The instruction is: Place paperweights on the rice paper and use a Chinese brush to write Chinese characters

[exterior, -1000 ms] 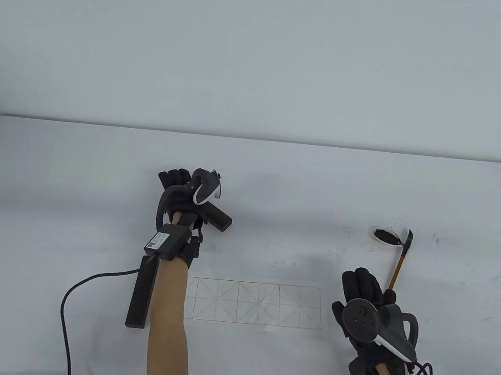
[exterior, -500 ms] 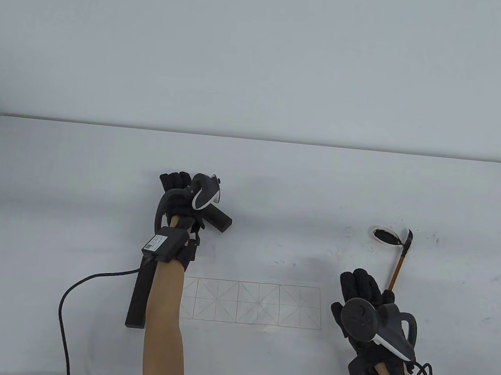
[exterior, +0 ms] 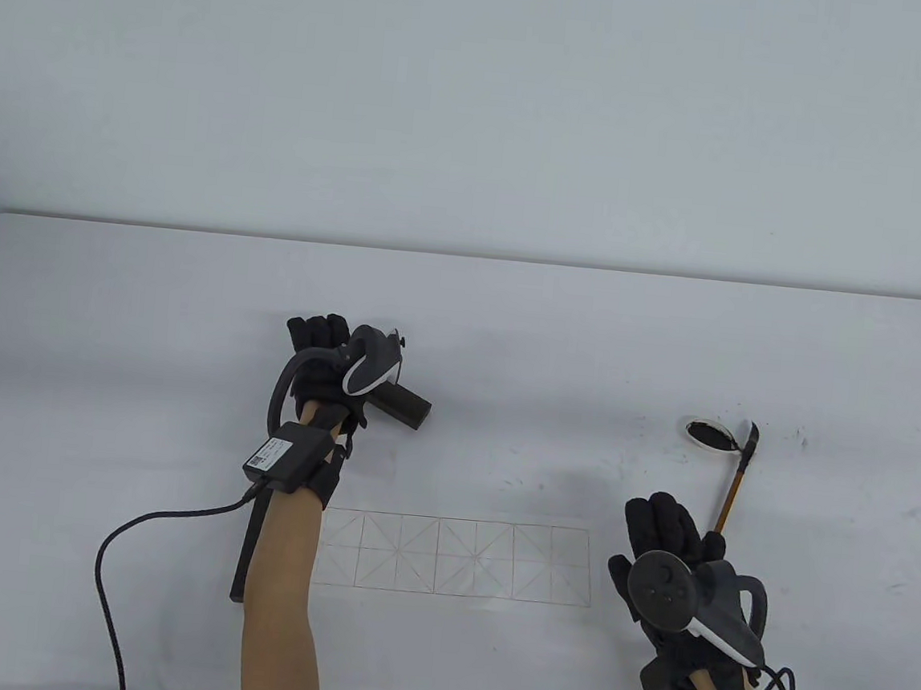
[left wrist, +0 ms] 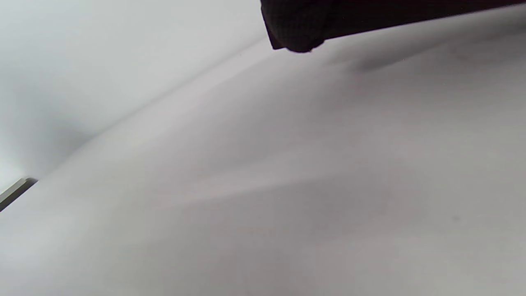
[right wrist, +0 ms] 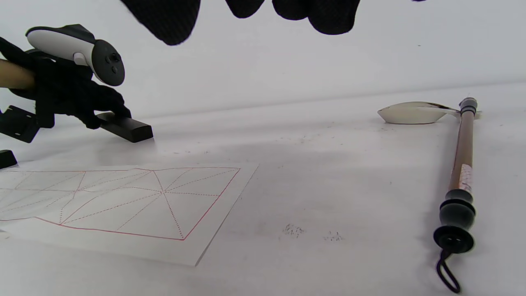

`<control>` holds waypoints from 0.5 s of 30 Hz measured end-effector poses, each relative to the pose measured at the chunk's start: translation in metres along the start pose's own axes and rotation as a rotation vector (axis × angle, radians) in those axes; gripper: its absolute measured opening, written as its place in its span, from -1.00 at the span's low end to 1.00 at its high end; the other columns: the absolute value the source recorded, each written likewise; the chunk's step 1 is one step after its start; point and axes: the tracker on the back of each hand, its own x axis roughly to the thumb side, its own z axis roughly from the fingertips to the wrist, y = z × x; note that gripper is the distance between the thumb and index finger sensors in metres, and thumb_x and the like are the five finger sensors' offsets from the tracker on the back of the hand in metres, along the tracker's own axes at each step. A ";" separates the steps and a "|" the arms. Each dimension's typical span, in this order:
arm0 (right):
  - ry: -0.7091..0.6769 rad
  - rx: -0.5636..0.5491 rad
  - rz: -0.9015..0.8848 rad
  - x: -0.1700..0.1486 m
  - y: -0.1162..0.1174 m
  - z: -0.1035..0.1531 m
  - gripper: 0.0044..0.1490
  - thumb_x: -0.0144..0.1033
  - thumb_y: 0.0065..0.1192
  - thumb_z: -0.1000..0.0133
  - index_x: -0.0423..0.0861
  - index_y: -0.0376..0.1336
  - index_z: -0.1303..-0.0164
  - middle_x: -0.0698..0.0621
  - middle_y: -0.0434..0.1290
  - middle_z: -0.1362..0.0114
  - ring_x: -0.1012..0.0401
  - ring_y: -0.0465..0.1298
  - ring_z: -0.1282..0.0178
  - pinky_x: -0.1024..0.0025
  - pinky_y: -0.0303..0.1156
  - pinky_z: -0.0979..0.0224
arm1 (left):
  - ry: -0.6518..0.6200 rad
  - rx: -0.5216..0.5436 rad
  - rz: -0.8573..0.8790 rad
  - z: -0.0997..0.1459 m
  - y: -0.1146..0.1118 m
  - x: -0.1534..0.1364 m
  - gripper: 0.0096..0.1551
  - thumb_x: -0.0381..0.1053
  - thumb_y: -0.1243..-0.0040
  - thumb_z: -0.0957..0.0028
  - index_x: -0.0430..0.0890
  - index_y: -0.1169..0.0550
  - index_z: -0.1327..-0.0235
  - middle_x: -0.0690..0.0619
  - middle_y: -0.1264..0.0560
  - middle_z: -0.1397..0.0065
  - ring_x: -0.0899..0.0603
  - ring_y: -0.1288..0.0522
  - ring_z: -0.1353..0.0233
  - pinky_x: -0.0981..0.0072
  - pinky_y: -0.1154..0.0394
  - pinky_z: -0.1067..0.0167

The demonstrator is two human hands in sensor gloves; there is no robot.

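I can make out no readable words, numbers or brand names anywhere in my views. The small black box (exterior: 283, 456) strapped to the left wrist carries a white sticker with tiny print and what looks like a square code, but it is too small for me to read. The brush (right wrist: 461, 164) has a pale label with faint reddish marks on its brown handle, also illegible, and the paper (right wrist: 123, 201) shows only a printed red grid of solid and dotted lines, with no characters written on it.
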 end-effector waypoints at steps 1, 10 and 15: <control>0.000 -0.002 -0.001 0.000 0.000 0.000 -0.10 -0.17 -0.01 -0.27 -0.31 -0.23 -0.65 -0.44 -0.20 -0.68 -0.30 -0.03 -0.66 -0.54 -0.08 -0.41 | -0.025 0.014 0.000 0.007 0.001 -0.004 -0.18 -0.01 -0.01 -0.23 0.59 0.05 -0.54 0.32 0.38 -0.79 0.00 0.35 -0.86 -0.05 0.50 -0.73; 0.023 -0.101 0.038 0.003 -0.011 0.003 -0.06 -0.15 -0.02 -0.28 -0.29 -0.30 -0.65 -0.43 -0.21 -0.68 -0.30 -0.03 -0.66 -0.53 -0.04 -0.43 | -0.228 0.261 0.033 0.061 0.007 -0.023 -0.17 0.01 -0.15 -0.02 0.30 -0.18 -0.62 0.21 -0.26 -0.72 -0.06 -0.34 -0.70 0.08 0.08 -0.73; -0.014 -0.210 0.001 0.019 -0.035 0.006 -0.06 -0.15 0.01 -0.27 -0.29 -0.26 -0.66 -0.42 -0.20 -0.69 -0.30 -0.02 -0.67 -0.51 -0.01 -0.44 | -0.303 0.374 0.062 0.099 0.005 -0.031 -0.17 0.01 -0.15 -0.01 0.27 -0.21 -0.63 0.18 -0.29 -0.70 -0.09 -0.39 -0.66 0.07 0.04 -0.72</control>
